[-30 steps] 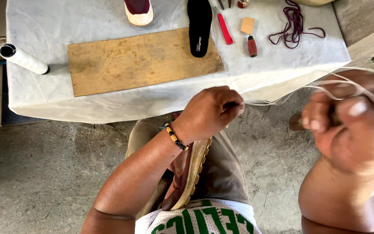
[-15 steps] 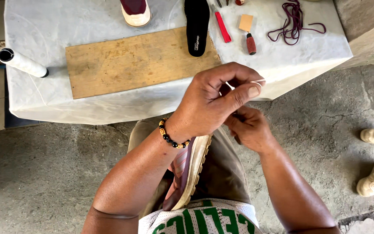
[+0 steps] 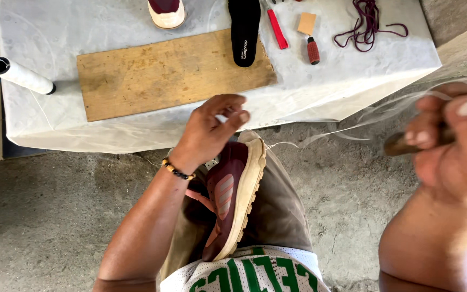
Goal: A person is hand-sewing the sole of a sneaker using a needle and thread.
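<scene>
A maroon sneaker (image 3: 232,197) with a tan sole is held on the lap, clamped between the thighs, toe pointing away from the body; its heel end is hidden behind the jersey (image 3: 244,273) and the left forearm. A pale thread (image 3: 352,121) is seen running from near the shoe's toe toward the right hand (image 3: 455,146), but it is thin and blurred, and where it is fastened cannot be made out.

The left hand (image 3: 209,132) is raised just above the toe of the sneaker, wrist bent, a beaded bracelet (image 3: 177,170) worn at the wrist. Its fingers (image 3: 233,111) are curled loosely with thumb and forefinger brought close together; whether the thread is pinched between them cannot be told.

The right hand is drawn far out to the right and close to the camera, so it is blurred and cut off by the frame edge. Its fingers are wrapped around a brown wooden handle (image 3: 398,145), with thread looped over them; the tool's working end is hidden.

Beyond the knees stands a cloth-covered worktop (image 3: 352,81). On it lie a wooden board (image 3: 163,75), a black insole (image 3: 244,30), a second sneaker (image 3: 166,12) cut off at the top edge, a white spool (image 3: 20,75), a red tool (image 3: 277,28), a red-handled awl (image 3: 312,50) and maroon laces (image 3: 368,21).
</scene>
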